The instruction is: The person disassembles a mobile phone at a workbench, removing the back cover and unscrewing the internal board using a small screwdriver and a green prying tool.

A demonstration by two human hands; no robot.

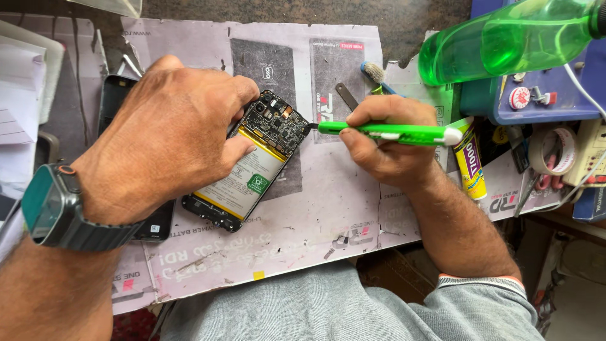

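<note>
**Fingers on an opened phone**

Fingers point(237, 151) of the left hand point(167, 136) press down on the opened phone point(252, 167), thumb along its near edge and the others curled over its far edge, pinning it flat. Its back is off, so the yellow-edged battery point(243, 180) and the dark circuit board point(278, 123) show. Right of the phone, the right hand point(385, 142) is clenched around a green screwdriver point(385, 131), whose dark tip touches the board's right edge. A watch point(53, 208) sits on the left wrist, left of the phone. Under the phone lies a pale printed mat point(303, 215) on the tabletop. Well to the right of the phone lies a yellow glue tube point(470, 164). Above that, a green bottle point(505, 41) rests on a blue box point(536, 98). Beyond the phone, just past the screwdriver, a brush point(377, 74) lies on the mat.
</note>
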